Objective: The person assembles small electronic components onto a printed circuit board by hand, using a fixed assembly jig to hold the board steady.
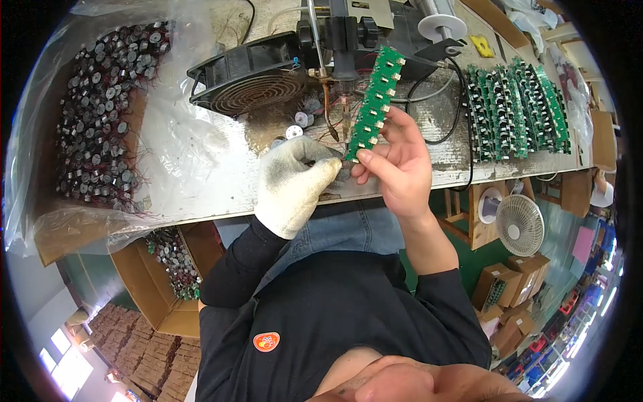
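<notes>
My right hand [406, 167], bare, grips the lower end of a long green circuit board [375, 100] between thumb and fingers. The board tilts upward, with white connectors along one edge. My left hand [291, 181], in a whitish glove, is closed with its fingertips at the board's lower end; what they pinch is too small to make out. Just beyond the fingertips stand an upright soldering iron [345, 110] and a curved copper-coloured tube [329, 114]. Small round metal parts [295, 132] lie beside the gloved hand.
A black fan [248, 87] lies behind my left hand. At far left, a box lined with plastic holds a heap of round parts with wires [100, 114]. Rows of green boards [516, 110] stand at right, past a black cable [462, 100]. An open carton [151, 288] sits below the table.
</notes>
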The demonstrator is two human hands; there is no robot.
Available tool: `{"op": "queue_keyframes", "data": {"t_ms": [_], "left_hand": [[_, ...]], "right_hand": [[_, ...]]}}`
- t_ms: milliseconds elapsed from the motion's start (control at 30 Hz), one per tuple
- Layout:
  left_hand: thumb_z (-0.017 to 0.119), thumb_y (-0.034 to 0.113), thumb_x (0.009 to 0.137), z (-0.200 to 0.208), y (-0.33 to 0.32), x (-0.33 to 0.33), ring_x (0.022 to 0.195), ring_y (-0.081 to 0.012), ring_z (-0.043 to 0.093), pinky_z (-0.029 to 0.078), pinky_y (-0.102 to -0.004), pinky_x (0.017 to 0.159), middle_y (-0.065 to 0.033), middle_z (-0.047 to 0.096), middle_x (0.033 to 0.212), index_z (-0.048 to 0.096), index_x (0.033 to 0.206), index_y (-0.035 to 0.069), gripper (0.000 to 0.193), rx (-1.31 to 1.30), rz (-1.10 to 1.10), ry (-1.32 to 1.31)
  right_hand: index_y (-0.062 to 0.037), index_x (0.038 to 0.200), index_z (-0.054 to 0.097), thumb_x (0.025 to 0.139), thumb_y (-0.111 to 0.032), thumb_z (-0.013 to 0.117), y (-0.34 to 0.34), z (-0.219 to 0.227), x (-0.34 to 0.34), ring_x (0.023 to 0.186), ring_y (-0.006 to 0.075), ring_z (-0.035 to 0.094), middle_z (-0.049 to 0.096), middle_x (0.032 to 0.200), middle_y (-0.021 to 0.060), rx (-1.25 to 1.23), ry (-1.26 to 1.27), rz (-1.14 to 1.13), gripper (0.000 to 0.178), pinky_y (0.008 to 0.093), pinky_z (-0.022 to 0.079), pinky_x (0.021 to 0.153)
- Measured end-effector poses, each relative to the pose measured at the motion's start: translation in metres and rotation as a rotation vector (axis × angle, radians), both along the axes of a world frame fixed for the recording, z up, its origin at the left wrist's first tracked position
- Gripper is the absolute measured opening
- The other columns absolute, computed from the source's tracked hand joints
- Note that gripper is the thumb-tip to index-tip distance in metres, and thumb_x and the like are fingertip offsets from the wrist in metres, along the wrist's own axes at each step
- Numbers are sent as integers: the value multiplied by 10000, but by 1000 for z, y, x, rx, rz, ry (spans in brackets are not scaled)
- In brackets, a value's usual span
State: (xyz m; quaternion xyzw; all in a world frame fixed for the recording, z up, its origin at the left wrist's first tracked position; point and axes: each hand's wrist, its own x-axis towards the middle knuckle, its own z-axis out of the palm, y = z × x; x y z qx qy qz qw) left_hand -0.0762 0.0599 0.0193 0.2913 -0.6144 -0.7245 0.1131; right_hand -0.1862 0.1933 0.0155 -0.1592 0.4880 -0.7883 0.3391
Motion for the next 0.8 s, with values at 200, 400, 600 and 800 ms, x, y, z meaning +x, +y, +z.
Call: {"op": "queue_keyframes", "data": {"t_ms": [200,400,600,800], "left_hand": [[659,72,791,6,1,-3,645,-107,599,486,-260,564,-74,647,713,660,810,-47,121,51,29,5],[664,77,805,9,3,-3,659,-113,596,495,-257,586,-80,643,748,650,830,-60,139,95,42,23],[648,92,829,-2,5,0,672,-108,591,499,-250,584,-71,637,769,638,872,-59,157,106,51,4],[640,93,831,-1,6,2,674,-102,590,500,-246,592,-67,634,767,636,883,-63,164,185,49,-22]], "right_hand": [[-14,1340,347,819,129,578,0,2,-1,718,177,656,566,1126,152,-5,-14,-5,588,250,537,545],[-14,1339,348,816,129,588,0,6,-1,725,173,656,565,1127,150,-9,4,-12,593,250,542,550],[2,1336,343,811,136,589,1,1,0,727,170,654,555,1132,156,31,28,-9,596,251,543,556],[9,1334,341,811,138,586,1,0,2,724,170,653,555,1131,159,8,26,-11,591,253,541,556]]}}
